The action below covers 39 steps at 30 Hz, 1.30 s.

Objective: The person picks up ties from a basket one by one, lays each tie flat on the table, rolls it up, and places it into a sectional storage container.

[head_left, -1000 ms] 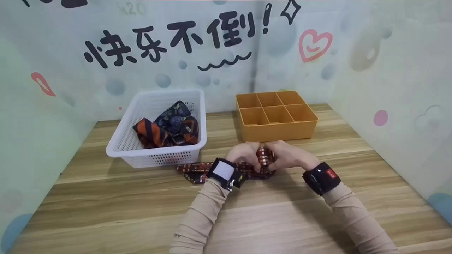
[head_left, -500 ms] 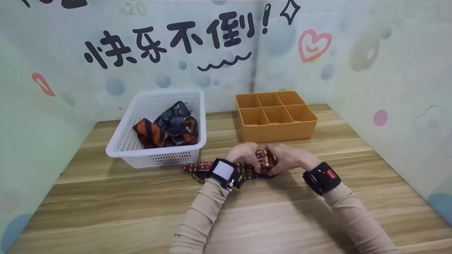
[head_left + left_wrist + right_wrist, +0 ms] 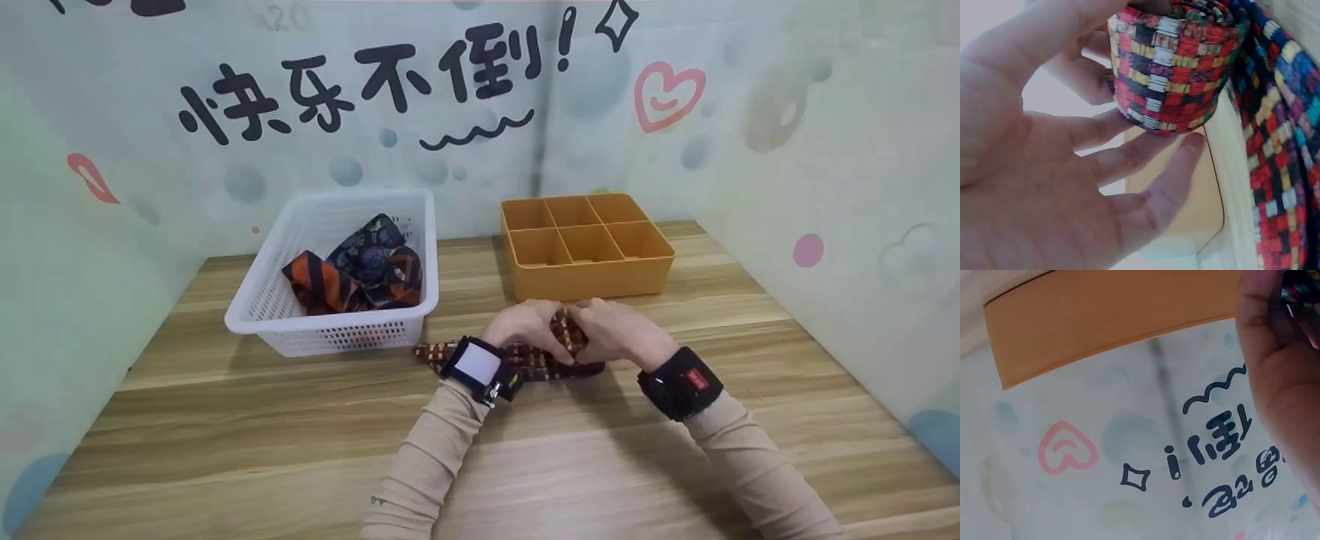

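Observation:
A checked necktie in red, black, yellow and white lies partly rolled in front of the orange box. Its flat tail trails left along the table, under my left wrist. My left hand holds the roll from the left. In the left wrist view its thumb reaches the top of the necktie roll, with fingers behind and below. On the other side, my right hand grips the roll with bent fingers. The right wrist view shows only part of the right hand and a scrap of necktie at the edge.
At the back left a white basket holds more neckties, orange-striped and dark blue patterned. An orange divided box stands just behind my hands. Printed walls enclose the wooden table at the back and sides.
The necktie's tail has drawn in to the right, so less of it shows left of my wrist. The roll has turned between my hands, which have shifted slightly.

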### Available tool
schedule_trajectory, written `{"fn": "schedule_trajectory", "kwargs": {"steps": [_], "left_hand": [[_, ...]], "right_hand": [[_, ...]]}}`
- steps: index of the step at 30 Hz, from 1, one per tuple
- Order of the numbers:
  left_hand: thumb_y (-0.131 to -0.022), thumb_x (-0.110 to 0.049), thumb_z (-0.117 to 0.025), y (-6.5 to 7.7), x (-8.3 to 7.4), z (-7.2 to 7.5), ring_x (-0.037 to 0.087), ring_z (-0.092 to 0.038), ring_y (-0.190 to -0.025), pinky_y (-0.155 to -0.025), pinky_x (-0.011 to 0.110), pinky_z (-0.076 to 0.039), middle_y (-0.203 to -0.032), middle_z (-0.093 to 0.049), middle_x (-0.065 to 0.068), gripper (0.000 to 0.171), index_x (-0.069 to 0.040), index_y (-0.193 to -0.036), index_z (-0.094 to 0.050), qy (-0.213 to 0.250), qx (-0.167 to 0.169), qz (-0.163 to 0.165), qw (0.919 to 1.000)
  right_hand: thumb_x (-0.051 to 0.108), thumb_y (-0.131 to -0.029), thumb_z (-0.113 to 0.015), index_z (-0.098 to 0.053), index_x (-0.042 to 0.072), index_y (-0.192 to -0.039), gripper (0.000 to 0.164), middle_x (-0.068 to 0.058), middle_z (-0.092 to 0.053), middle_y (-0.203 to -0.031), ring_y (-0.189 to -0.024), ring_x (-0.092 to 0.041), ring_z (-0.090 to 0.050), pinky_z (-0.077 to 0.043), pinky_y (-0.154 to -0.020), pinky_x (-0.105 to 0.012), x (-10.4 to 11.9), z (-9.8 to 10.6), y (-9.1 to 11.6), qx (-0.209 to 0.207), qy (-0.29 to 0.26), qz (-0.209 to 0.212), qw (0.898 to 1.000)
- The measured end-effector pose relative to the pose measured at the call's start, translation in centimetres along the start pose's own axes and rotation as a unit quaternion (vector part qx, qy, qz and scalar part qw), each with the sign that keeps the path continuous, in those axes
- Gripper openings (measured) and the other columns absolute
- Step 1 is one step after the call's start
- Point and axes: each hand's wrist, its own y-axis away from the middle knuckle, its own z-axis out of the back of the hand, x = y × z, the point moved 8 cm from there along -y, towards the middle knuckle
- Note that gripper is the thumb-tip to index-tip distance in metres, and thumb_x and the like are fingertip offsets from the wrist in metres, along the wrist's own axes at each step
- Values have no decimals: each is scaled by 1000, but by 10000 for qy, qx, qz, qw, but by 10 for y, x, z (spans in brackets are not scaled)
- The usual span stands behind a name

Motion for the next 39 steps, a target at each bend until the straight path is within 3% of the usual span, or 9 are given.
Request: {"fn": "schedule_trajectory", "kwargs": {"steps": [5,10,14,18,22,26,31,34,39], "left_hand": [[-69,-19,-79,-4,11,-3,20,-60,-101,-90,31,-50,-113,-66,6,51,-8,-115,-59,-24,-82,375,9993],[-68,-15,-78,-5,24,-4,15,-55,-86,-80,26,-48,-99,-63,3,40,-6,-102,-60,103,-60,502,9987],[-68,-14,-78,-5,28,-5,17,-57,-93,-86,27,-48,-106,-65,5,44,-6,-106,-58,251,-44,432,9987],[-69,-18,-80,-4,19,-3,23,-56,-112,-101,32,-44,-122,-61,9,59,-6,-120,-52,337,23,182,9993],[-71,-24,-80,-3,10,-1,23,-57,-112,-100,33,-45,-121,-62,8,60,-8,-122,-52,310,-16,54,9995],[-70,-18,-77,-3,14,1,22,-59,-103,-93,33,-48,-114,-65,9,50,-6,-114,-57,357,-159,236,9990],[-69,-9,-75,-3,25,-2,20,-56,-95,-90,32,-48,-112,-65,10,46,-4,-111,-57,705,-117,447,9964],[-68,-9,-75,-2,29,-2,20,-57,-96,-90,32,-48,-112,-64,9,47,-4,-111,-56,668,-93,487,9965],[-68,-13,-79,-2,21,-2,23,-58,-107,-97,33,-46,-118,-62,10,57,-6,-118,-52,578,-25,283,9979]], "right_hand": [[21,-66,-77,-55,2,-109,52,-17,-65,-96,-85,-30,-65,-56,-74,-43,-7,-10,-1,451,-511,-44,9977],[22,-68,-78,-49,7,-115,57,-16,-62,-108,-100,-31,-61,-52,-86,-46,-19,-20,-1,813,-1160,-264,9896],[19,-69,-76,-52,7,-113,51,-14,-63,-106,-97,-29,-61,-53,-83,-44,-20,-19,-3,686,-1184,-233,9903],[19,-68,-75,-56,4,-107,46,-14,-66,-97,-86,-29,-64,-55,-74,-42,-14,-11,-5,301,-660,-55,9974],[26,-68,-76,-57,2,-101,45,-13,-67,-91,-78,-28,-65,-56,-67,-41,-9,-6,-5,47,-236,32,9997],[24,-67,-76,-55,2,-103,47,-14,-65,-94,-83,-28,-64,-55,-72,-41,-11,-9,-5,190,-651,54,9977],[20,-66,-79,-50,3,-116,60,-15,-63,-106,-98,-28,-60,-51,-86,-43,-20,-19,-3,669,-1464,-96,9869],[20,-66,-78,-52,4,-114,57,-13,-63,-104,-96,-26,-60,-51,-85,-41,-21,-20,-4,702,-1551,-95,9854],[14,-64,-76,-56,3,-104,45,-11,-65,-93,-85,-23,-60,-52,-75,-38,-17,-13,-6,410,-1205,56,9918]]}}
